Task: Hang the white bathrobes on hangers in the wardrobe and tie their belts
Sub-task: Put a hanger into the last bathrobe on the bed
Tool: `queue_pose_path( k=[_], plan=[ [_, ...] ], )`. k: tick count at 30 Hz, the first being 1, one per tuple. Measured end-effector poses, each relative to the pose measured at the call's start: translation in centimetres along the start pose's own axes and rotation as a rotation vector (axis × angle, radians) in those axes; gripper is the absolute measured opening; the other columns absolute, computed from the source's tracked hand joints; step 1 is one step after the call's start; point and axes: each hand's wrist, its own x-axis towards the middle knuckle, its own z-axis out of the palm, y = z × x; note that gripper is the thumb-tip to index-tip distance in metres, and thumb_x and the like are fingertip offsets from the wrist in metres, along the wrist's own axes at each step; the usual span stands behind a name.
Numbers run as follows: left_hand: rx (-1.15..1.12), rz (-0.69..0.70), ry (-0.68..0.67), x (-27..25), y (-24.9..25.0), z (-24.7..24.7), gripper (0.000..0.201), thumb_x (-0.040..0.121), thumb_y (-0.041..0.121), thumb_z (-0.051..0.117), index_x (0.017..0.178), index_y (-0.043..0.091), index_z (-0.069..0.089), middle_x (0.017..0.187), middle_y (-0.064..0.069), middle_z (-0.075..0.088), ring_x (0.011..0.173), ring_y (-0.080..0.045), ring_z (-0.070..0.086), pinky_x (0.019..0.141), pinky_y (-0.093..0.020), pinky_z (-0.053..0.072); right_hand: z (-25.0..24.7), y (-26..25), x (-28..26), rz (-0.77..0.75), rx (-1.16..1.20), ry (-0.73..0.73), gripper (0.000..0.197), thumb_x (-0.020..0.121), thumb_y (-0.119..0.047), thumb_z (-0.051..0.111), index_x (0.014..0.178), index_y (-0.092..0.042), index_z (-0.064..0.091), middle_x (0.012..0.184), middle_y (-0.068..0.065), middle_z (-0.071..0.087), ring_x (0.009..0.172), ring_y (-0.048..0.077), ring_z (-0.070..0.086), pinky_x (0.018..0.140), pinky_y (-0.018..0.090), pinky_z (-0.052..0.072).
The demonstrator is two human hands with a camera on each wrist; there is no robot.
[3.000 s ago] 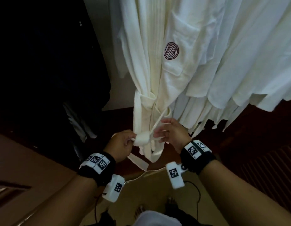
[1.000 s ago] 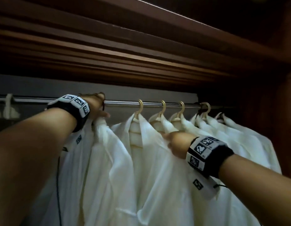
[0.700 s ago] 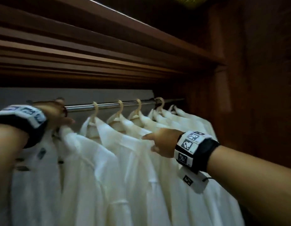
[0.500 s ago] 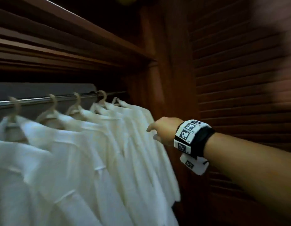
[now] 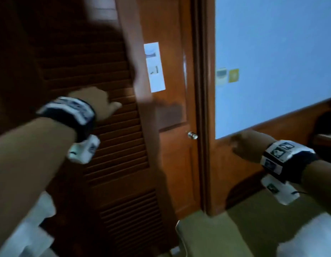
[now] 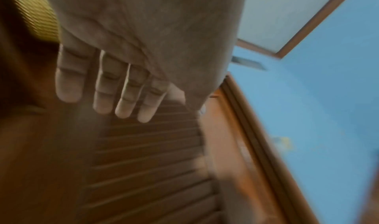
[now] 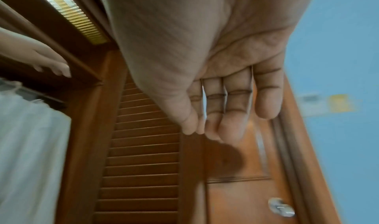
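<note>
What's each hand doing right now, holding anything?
Left hand: open, fingers straight, empty, in front of the louvred door.
Right hand: open, fingers relaxed, empty.

Louvred wardrobe door (image 5: 112, 145) matt dark wood, room door (image 5: 172, 164) glossier (knob (image 5: 192, 135) shiny metal), bathrobes (image 7: 30, 154) soft cloth.

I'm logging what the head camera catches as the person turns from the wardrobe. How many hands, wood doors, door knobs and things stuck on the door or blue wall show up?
Hands: 2, left hand, right hand, both empty
Wood doors: 2, louvered wardrobe door, panelled room door
Door knobs: 1, knob
Stuck-on items: 3, paper notice, pale wall plate, yellow wall plate
Total: 8
</note>
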Motion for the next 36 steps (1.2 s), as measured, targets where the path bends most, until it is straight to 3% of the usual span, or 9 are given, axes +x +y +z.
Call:
queue_pose_path(
  k=[2,4,6,10,17,21,25,28,36],
  plan=[
    [0.052,0.217,0.182,-1.9,10.0,-0.2,0.064,0.090,0.069,0.034,0.090,0.011,0.062,0.105,-0.016,0.066,0.093,-0.033,0.061,0.079,-0.036,0.045,-0.9,9.2,-4.8,0.146,-0.035,0.055,0.034,0.086,-0.049,0.042,0.109,-0.038,0.065,0.114,-0.008,0.067,0.107,0.018,0.063,0.093,0.036,0.051],
    [0.035,0.416,0.166,-4.8,23.8,-2.5,0.057,0.093,0.065,0.033,0.083,0.014,0.056,0.106,-0.015,0.065,0.091,-0.032,0.058,0.079,-0.037,0.047,-2.5,17.0,-10.8,0.295,-0.035,0.042,0.033,0.087,-0.050,0.043,0.105,-0.036,0.066,0.109,-0.007,0.069,0.102,0.016,0.064,0.091,0.034,0.051],
    [-0.071,0.593,0.154,-5.8,35.3,-4.0,0.056,0.095,0.062,0.032,0.093,0.013,0.060,0.109,-0.014,0.063,0.097,-0.033,0.058,0.081,-0.035,0.047,-3.8,24.5,-17.3,0.432,-0.042,0.090,0.020,0.089,-0.044,0.052,0.103,-0.038,0.065,0.104,-0.004,0.070,0.097,0.018,0.065,0.086,0.033,0.051],
    [-0.172,0.878,0.208,-11.4,57.5,-8.1,0.054,0.096,0.059,0.032,0.069,0.015,0.045,0.080,-0.008,0.055,0.069,-0.025,0.050,0.076,-0.039,0.051,-5.4,38.8,-31.7,0.742,-0.090,0.092,0.014,0.093,-0.042,0.054,0.104,-0.041,0.062,0.094,-0.011,0.066,0.091,0.015,0.062,0.079,0.032,0.053],
    [-0.251,1.465,0.252,-30.4,90.6,-13.1,0.057,0.095,0.061,0.033,0.075,0.017,0.063,0.078,-0.003,0.063,0.076,-0.022,0.060,0.076,-0.036,0.051,-7.7,54.2,-56.3,1.190,-0.249,-0.018,0.025,0.096,-0.042,0.048,0.116,-0.034,0.061,0.116,-0.005,0.065,0.109,0.019,0.060,0.093,0.033,0.048],
    [-0.282,1.723,0.212,-42.8,102.9,-15.0,0.052,0.095,0.059,0.039,0.090,0.016,0.068,0.090,-0.004,0.066,0.084,-0.023,0.061,0.076,-0.035,0.050,-7.1,58.1,-67.0,1.427,-0.209,0.009,0.024,0.096,-0.039,0.050,0.115,-0.031,0.063,0.115,-0.007,0.064,0.109,0.017,0.059,0.089,0.033,0.050],
    [-0.292,1.985,0.178,-55.4,112.3,-16.2,0.053,0.097,0.054,0.040,0.072,0.011,0.058,0.072,-0.005,0.059,0.066,-0.021,0.052,0.063,-0.035,0.039,-5.4,60.9,-77.5,1.656,-0.158,0.009,0.024,0.094,-0.044,0.050,0.112,-0.034,0.063,0.105,-0.006,0.067,0.097,0.018,0.063,0.080,0.035,0.056],
    [-0.314,2.149,0.050,-63.9,117.5,-15.4,0.047,0.092,0.054,0.045,0.075,0.013,0.059,0.075,-0.003,0.060,0.071,-0.020,0.055,0.072,-0.036,0.046,-3.9,61.9,-84.2,1.795,-0.123,0.003,0.022,0.093,-0.045,0.050,0.108,-0.037,0.064,0.100,-0.007,0.067,0.094,0.017,0.063,0.079,0.035,0.056],
    [-0.064,2.346,-0.346,-80.9,127.2,-4.7,0.033,0.092,0.051,0.053,0.101,0.021,0.063,0.101,0.001,0.063,0.091,-0.017,0.059,0.078,-0.031,0.046,6.8,64.1,-96.2,2.102,0.080,0.071,0.021,0.089,-0.045,0.051,0.103,-0.038,0.065,0.096,-0.009,0.068,0.093,0.017,0.063,0.083,0.034,0.052]
  ],
)
